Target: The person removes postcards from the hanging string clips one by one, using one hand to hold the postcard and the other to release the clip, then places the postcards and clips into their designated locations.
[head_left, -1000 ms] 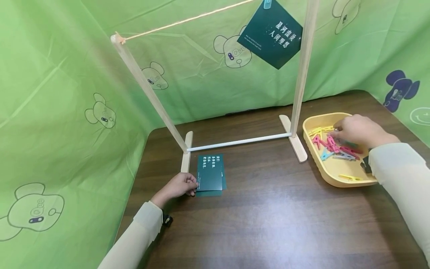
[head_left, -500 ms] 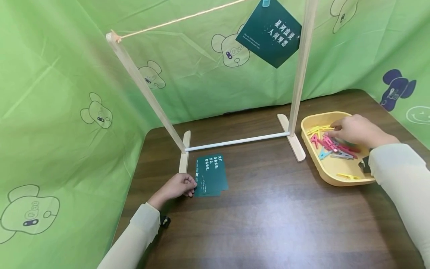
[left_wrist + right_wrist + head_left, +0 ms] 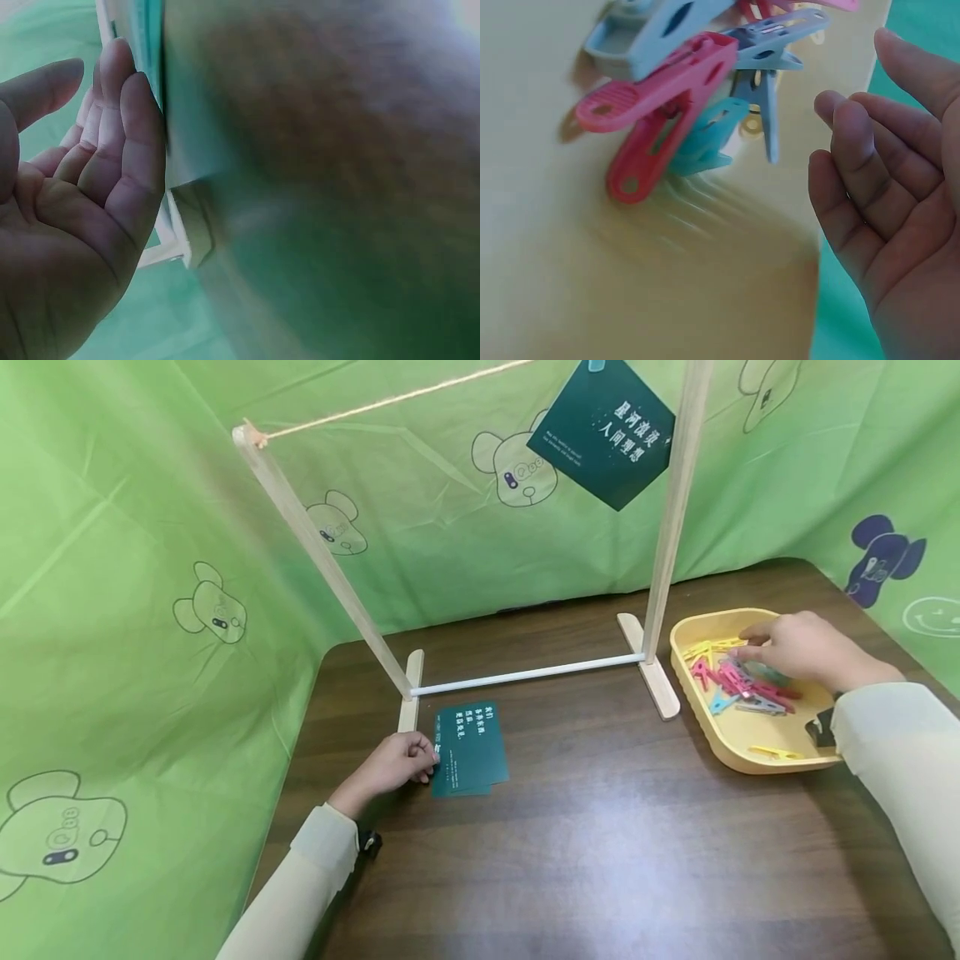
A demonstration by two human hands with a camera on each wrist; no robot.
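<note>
plastic pegs (image 3: 738, 681): in yellow tray (image 3: 757, 758), table's right; light, springy, prob slippery, pinch by tail ends
R hand (image 3: 798, 647): over pegs, fingers relaxed, nothing held
L hand (image 3: 396, 760): fingertips on cards' edge, no grip
cards (image 3: 471, 748): thin, bendy, lift by edge

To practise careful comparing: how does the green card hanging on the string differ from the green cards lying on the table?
The hanging card is clipped to the string and tilted like a diamond; the table cards lie flat in a small stack. No hand touches the hanging card; the left hand touches the table cards' edge. Both are dark green with white print.
</note>
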